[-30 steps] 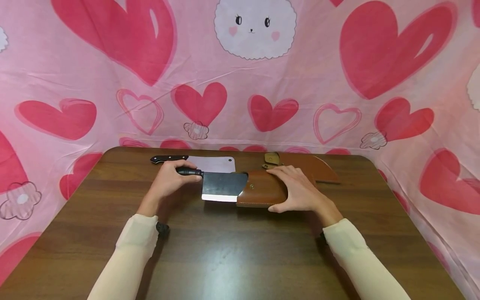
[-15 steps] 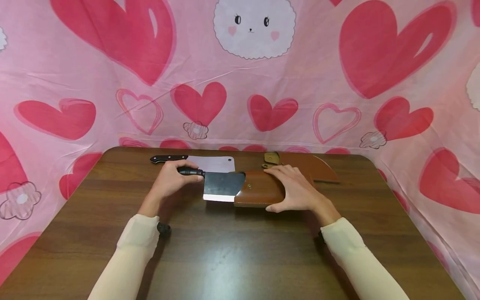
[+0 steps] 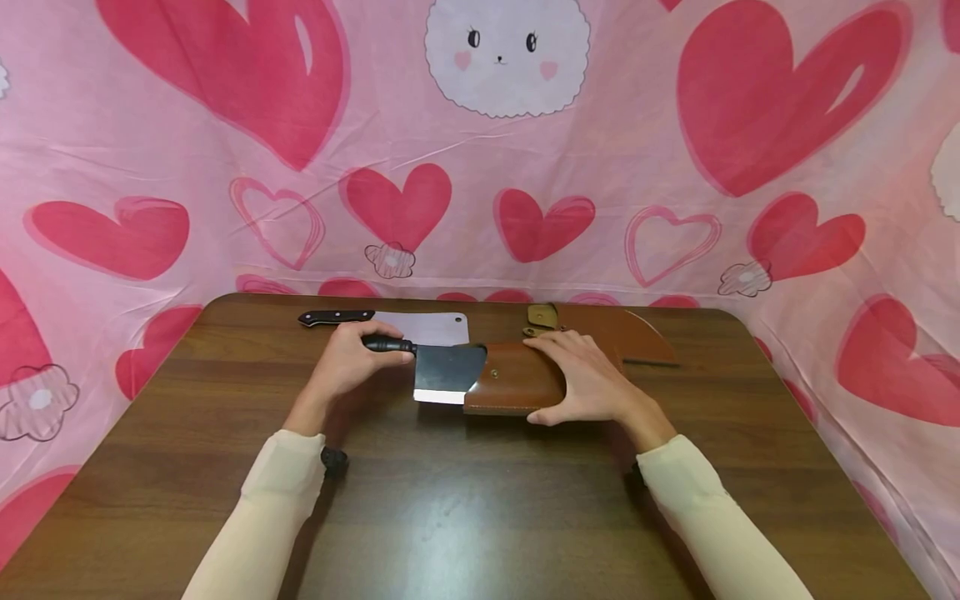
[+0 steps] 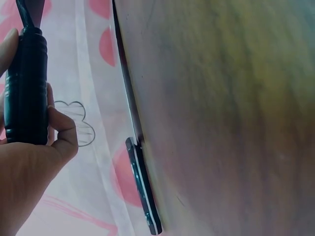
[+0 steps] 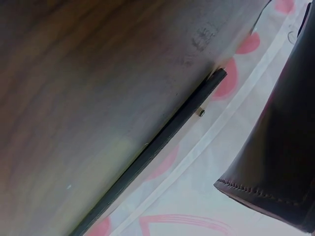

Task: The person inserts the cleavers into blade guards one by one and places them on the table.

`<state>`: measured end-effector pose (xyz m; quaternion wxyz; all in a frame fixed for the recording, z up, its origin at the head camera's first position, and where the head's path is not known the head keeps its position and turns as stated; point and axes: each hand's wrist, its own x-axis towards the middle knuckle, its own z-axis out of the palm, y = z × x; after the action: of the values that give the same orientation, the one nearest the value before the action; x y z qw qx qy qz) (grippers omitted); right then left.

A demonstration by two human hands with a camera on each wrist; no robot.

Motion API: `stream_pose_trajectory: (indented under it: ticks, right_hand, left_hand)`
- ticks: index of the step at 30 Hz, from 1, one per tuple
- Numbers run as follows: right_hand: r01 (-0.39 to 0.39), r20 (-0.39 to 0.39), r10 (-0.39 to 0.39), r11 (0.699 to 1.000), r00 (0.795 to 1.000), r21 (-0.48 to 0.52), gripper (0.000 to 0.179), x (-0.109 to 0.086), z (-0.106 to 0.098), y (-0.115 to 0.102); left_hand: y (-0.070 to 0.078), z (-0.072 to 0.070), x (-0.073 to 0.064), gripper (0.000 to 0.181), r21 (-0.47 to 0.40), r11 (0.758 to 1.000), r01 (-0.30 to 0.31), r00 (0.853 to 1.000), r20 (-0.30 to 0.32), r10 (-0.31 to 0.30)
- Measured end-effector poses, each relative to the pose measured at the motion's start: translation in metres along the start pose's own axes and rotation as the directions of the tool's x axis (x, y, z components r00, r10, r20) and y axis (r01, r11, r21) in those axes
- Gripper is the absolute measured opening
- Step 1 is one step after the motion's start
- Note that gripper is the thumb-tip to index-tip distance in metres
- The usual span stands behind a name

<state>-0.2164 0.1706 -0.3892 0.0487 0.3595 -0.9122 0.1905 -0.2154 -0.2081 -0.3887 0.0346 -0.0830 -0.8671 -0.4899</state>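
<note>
My left hand [image 3: 343, 362] grips the black handle [image 4: 27, 91] of a dark-bladed cleaver [image 3: 444, 371] with a bright cutting edge facing me. The cleaver's front part is inside a brown leather sheath [image 3: 513, 379], so its tip is hidden. My right hand [image 3: 592, 382] holds that sheath at its right end, thumb at the lower edge and fingers over the top. Both things appear raised above the table. In the right wrist view the sheath's stitched corner [image 5: 266, 191] fills the right side, and the hand itself is out of that view.
Behind lies a second cleaver [image 3: 420, 327] with a pale blade and a riveted black handle [image 3: 336, 317]. A second brown sheath [image 3: 622, 333] with a strap flap [image 3: 542, 315] lies at the back right. The wooden table [image 3: 442, 517] meets a pink heart-printed cloth [image 3: 465, 150].
The left hand has moved right with the cleaver and the sheath has shifted slightly left, so less of the blade shows outside the sheath. Both hands keep their hold.
</note>
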Motion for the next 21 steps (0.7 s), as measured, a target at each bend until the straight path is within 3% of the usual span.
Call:
stream_pose_trajectory:
  ticks: [21]
  right_hand:
    - [0.018, 0.003, -0.018, 1.000, 1.000, 0.007, 0.103, 0.002, 0.002, -0.004]
  left_hand:
    - [0.011, 0.012, 0.001, 0.037, 0.008, 1.000, -0.016, 1.000, -0.013, 0.016]
